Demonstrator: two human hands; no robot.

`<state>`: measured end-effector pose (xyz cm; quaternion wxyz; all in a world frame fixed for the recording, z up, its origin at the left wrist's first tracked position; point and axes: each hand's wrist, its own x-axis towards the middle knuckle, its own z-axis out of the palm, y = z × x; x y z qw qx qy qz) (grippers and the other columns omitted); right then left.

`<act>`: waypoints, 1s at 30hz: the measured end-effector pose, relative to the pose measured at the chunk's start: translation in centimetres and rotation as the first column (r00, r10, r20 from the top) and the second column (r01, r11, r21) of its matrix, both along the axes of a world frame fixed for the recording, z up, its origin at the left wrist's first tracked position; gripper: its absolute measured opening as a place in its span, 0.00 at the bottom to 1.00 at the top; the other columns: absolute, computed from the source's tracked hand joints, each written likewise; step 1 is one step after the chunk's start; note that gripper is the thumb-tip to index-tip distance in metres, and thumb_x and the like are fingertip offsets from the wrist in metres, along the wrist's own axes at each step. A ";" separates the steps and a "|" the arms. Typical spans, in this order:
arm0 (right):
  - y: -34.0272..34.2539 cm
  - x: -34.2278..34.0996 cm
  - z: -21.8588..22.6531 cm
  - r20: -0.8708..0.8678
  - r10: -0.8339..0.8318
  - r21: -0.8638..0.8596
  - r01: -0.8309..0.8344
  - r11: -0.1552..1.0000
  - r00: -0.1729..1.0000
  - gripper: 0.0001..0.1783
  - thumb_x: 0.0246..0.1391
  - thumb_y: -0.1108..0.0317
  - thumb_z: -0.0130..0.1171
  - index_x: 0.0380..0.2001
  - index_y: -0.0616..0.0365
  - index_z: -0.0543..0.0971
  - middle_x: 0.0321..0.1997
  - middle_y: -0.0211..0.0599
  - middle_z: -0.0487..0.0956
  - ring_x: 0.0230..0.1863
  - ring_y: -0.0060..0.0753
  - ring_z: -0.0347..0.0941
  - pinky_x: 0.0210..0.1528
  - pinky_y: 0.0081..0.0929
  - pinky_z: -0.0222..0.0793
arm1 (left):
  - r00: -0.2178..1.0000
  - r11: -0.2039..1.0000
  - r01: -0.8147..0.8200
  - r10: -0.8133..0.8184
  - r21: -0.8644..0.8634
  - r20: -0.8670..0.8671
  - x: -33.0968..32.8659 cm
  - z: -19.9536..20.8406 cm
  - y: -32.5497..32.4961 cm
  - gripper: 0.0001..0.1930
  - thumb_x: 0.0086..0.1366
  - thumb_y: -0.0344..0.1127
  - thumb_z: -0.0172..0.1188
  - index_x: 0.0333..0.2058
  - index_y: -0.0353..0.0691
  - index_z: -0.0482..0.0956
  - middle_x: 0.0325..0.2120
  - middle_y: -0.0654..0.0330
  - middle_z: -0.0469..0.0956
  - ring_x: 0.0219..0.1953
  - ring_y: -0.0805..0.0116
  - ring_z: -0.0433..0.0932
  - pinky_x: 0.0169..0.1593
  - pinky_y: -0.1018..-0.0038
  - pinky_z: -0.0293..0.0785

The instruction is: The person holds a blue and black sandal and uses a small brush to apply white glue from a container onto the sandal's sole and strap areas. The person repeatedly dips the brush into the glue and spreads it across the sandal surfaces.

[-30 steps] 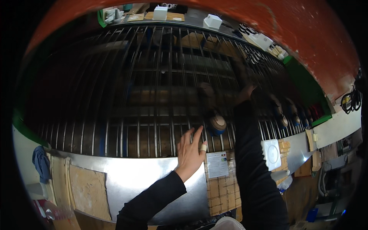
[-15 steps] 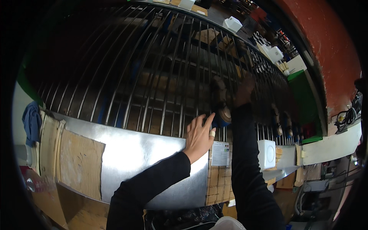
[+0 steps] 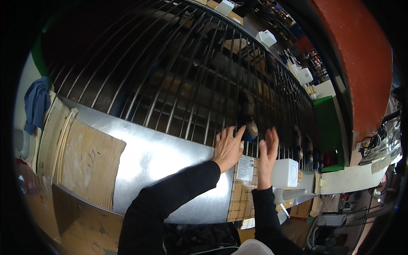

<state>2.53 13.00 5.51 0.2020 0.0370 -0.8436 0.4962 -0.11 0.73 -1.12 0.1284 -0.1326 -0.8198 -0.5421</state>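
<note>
Long metal bars (image 3: 178,80) run across a machine above a shiny steel panel (image 3: 153,157). Left hand (image 3: 228,146) lies flat on the panel's upper edge, fingers spread, fingertips touching a blue-and-tan roller (image 3: 250,129) among the bars. Right hand (image 3: 266,155) stands edge-on just beside it, fingers straight, holding nothing, near a white box (image 3: 285,172).

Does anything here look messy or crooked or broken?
A little. A torn-edged brown cardboard sheet leans crookedly on the shiny metal panel, and a crumpled blue cloth hangs at the far left. The left hand and right hand rest near the metal bars; nothing looks spilled.
</note>
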 end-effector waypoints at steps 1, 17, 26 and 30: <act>0.1 0.9 -0.9 0.041 -0.012 0.016 0.012 1.000 0.999 0.32 0.62 0.71 0.50 0.67 0.61 0.55 0.70 0.49 0.57 0.72 0.41 0.50 0.71 0.35 0.44 | 1.000 1.000 -0.005 0.005 0.002 -0.001 0.0 0.0 0.0 0.30 0.59 0.32 0.58 0.61 0.42 0.64 0.51 0.46 0.67 0.57 0.49 0.64 0.59 0.55 0.56; -0.8 4.1 -4.3 0.067 -0.071 0.536 0.024 0.844 0.995 0.30 0.56 0.73 0.55 0.63 0.56 0.64 0.67 0.57 0.60 0.66 0.58 0.58 0.63 0.43 0.60 | 0.999 0.999 0.031 -0.030 -0.014 0.039 -0.1 0.0 0.4 0.29 0.62 0.34 0.55 0.63 0.44 0.62 0.51 0.47 0.69 0.54 0.52 0.70 0.60 0.55 0.56; -0.8 4.5 -4.0 -0.028 -0.102 0.444 0.104 0.890 0.994 0.26 0.56 0.73 0.56 0.59 0.60 0.69 0.65 0.55 0.63 0.66 0.55 0.59 0.64 0.41 0.58 | 1.000 1.000 0.027 -0.027 0.014 0.011 -0.1 -0.2 0.5 0.31 0.61 0.32 0.57 0.63 0.44 0.61 0.49 0.46 0.70 0.52 0.50 0.71 0.57 0.53 0.59; -0.4 6.9 -1.0 -0.198 -0.122 0.402 0.195 0.895 0.972 0.21 0.57 0.73 0.54 0.55 0.63 0.72 0.64 0.54 0.65 0.66 0.51 0.60 0.65 0.41 0.57 | 1.000 0.998 0.022 -0.023 0.056 0.016 0.0 0.0 0.3 0.30 0.61 0.32 0.56 0.63 0.45 0.62 0.49 0.47 0.70 0.50 0.49 0.71 0.55 0.55 0.62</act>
